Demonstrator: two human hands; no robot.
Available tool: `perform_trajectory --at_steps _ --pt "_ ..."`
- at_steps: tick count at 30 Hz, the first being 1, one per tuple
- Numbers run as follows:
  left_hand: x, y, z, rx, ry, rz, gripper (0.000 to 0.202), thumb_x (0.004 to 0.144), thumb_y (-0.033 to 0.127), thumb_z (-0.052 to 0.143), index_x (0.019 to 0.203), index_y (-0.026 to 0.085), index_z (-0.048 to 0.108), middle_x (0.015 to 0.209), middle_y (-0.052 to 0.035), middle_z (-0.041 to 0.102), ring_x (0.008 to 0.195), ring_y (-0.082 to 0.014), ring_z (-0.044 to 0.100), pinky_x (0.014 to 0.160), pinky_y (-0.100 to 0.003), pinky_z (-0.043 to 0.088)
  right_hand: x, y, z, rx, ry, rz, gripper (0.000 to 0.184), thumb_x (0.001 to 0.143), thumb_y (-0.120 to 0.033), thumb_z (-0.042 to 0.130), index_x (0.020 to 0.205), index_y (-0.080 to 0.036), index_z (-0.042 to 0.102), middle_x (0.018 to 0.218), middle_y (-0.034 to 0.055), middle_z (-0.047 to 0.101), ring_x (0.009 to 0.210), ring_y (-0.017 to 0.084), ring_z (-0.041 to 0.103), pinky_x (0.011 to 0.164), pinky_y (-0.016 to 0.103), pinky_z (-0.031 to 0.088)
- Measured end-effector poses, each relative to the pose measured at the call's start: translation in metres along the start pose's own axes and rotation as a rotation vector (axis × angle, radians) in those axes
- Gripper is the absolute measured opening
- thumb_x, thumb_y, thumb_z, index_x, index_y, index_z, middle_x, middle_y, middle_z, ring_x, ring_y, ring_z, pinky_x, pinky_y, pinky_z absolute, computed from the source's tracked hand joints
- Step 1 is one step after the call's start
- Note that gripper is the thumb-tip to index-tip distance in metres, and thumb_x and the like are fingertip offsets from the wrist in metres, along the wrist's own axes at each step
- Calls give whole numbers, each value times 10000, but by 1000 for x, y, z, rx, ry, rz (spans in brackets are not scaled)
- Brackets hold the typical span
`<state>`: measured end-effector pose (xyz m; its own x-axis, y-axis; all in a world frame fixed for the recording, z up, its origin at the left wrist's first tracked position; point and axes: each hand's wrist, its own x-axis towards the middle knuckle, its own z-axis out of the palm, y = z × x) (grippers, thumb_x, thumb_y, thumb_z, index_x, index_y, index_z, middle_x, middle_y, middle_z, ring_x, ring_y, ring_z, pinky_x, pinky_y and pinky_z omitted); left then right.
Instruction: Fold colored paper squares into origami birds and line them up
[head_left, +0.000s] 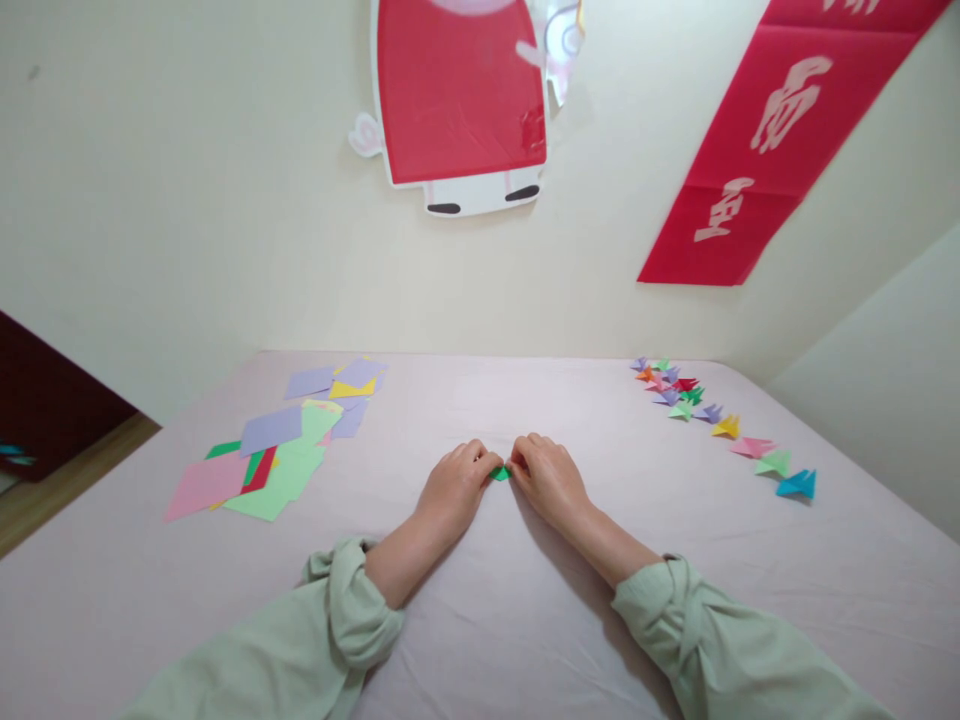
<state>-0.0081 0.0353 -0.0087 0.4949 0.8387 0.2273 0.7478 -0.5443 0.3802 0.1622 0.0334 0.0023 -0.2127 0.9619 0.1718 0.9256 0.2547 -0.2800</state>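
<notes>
A small piece of folded green paper (pixel 500 474) lies at the middle of the cloth-covered surface, mostly hidden by fingers. My left hand (pixel 459 482) pinches its left side between thumb and fingers. On the opposite side my right hand (pixel 549 478) has its fingertips closed on the paper's right edge. Both hands rest low on the cloth, close together, with the green paper showing between them.
To the left lie loose sheets of coloured paper (pixel 271 430), overlapping in pink, purple, green, red and yellow. Several folded paper figures (pixel 726 427) form a slanting row at right. Behind the pale cloth (pixel 480 620) rises a wall with a red banner (pixel 780 130).
</notes>
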Motion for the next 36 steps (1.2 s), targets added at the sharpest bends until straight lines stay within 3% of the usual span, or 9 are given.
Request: perform_trajectory --at_steps 7,14,24,32,36 --pt "-6 0 -3 46 -7 24 248 937 212 454 1044 261 671 943 -31 586 875 -175 531 759 -286 414 -4 5 -5 -73 14 38 92 905 -165 534 846 -193 600 889 50 626 833 199 552 698 304 321" --pt "-6 -1 0 90 4 32 222 935 222 481 1056 257 664 963 -30 599 899 -178 542 779 -295 425 -22 -8 -3 -117 -15 -184 177 930 -136 504 1029 -215 628 995 54 639 949 194 560 819 319 364" --pt "-22 12 -8 308 0 20 260 920 171 485 1150 242 582 1046 -53 602 968 -214 546 796 -353 441 -40 -10 -6 -364 -61 -197 279 911 -106 504 1175 -156 579 1094 86 629 994 231 558 835 371 383" --pt "-30 27 -8 397 -67 -91 175 876 178 526 1027 128 597 1013 -99 612 954 -267 560 801 -404 475 -39 -14 -10 -384 -114 -149 278 903 -90 483 1155 -137 592 1075 114 628 978 254 561 824 382 384" --pt "-32 23 -1 329 28 -117 321 884 182 508 1198 120 531 1130 -134 593 1040 -271 539 880 -415 461 -39 -13 -8 -366 -106 -149 268 899 -92 486 1138 -140 597 1080 119 624 972 258 559 812 379 380"
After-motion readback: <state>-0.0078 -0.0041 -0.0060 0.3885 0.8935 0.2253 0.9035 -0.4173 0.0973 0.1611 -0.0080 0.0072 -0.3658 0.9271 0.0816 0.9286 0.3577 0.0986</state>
